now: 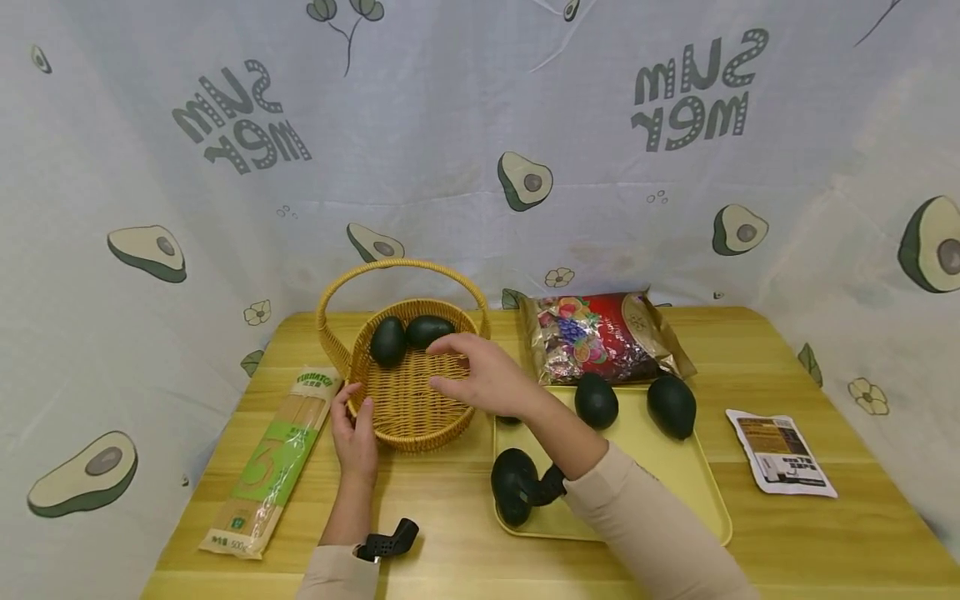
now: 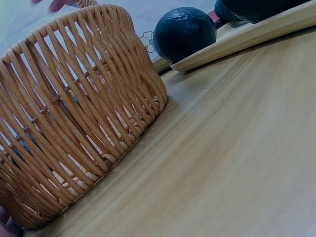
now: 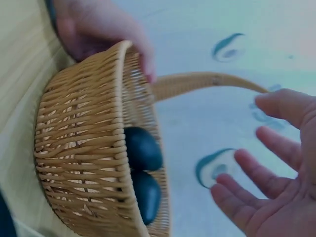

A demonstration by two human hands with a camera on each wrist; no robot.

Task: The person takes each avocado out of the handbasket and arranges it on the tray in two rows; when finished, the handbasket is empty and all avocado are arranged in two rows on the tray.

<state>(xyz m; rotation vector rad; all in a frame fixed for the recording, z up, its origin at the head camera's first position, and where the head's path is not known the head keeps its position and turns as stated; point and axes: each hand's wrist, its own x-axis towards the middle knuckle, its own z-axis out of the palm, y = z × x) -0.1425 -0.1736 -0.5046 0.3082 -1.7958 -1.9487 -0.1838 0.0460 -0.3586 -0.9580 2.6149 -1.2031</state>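
A round wicker basket (image 1: 408,404) with a tall arched handle stands left of centre and holds two dark green avocados (image 1: 387,341) at its far side. At the basket's near left rim, my left hand (image 1: 356,442) holds on, with its thumb over the edge. My right hand (image 1: 483,377) hovers above the basket's right side, its fingers apart and nothing between them. The right wrist view shows those spread fingers (image 3: 269,170) away from the basket (image 3: 81,143). More avocados (image 1: 596,401) lie on a yellow tray (image 1: 645,458); my right forearm partly covers it.
A noodle packet (image 1: 273,467) lies left of the basket. Behind the tray is a shiny red and gold fruit-print bag (image 1: 600,337). A small white and brown pouch (image 1: 780,452) lies at the right. An avocado-print curtain (image 1: 465,125) hangs behind the table.
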